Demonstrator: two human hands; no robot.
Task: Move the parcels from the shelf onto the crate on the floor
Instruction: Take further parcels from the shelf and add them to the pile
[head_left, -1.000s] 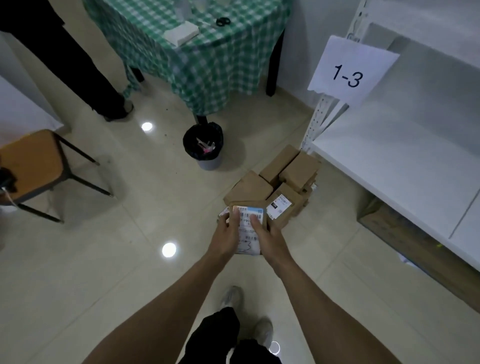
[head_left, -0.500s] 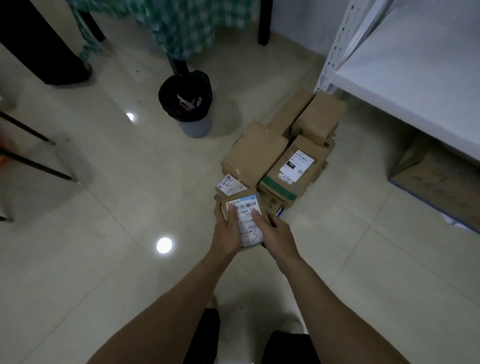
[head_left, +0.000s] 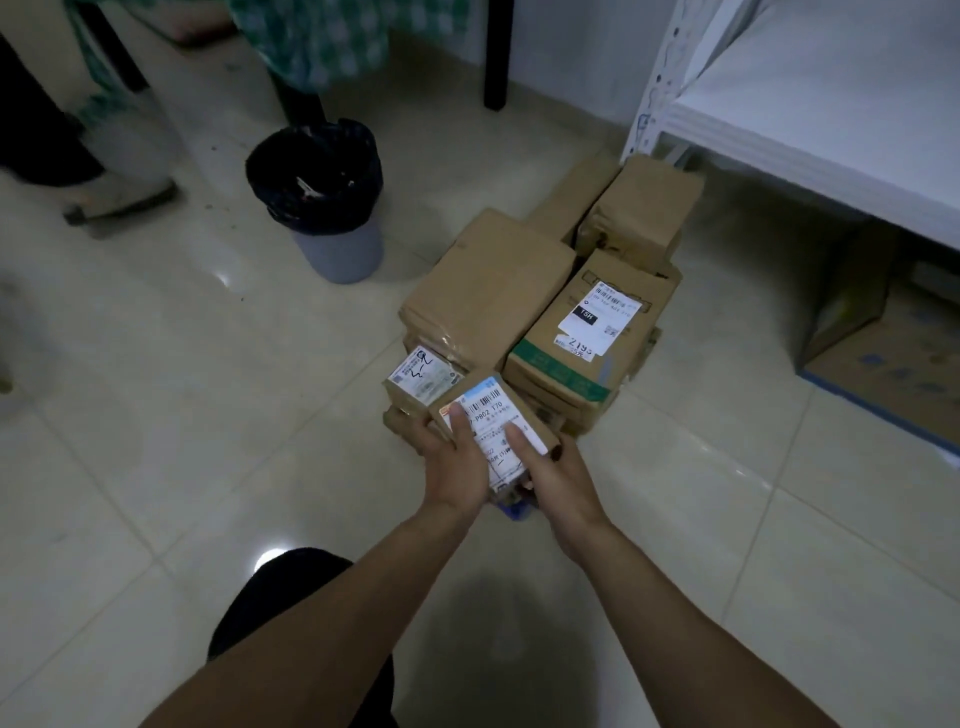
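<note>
The tiled floor (head_left: 156, 415) bears a bin (head_left: 322, 208), piled parcels (head_left: 488, 280) and a carton (head_left: 893, 374).

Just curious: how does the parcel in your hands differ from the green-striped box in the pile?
The held parcel is smaller; the green-striped box is larger. The left hand and right hand grip the held parcel; no hand touches the green-striped box. Both are brown cardboard with white labels.

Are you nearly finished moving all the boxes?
Nearly, it seems. Done: a pile of parcels sits on the floor beside the shelf. In hand: the left grip and right grip hold one small parcel at the pile's near edge, not yet let go. Left: the shelf board in view looks bare, though other shelves are out of sight.
</note>
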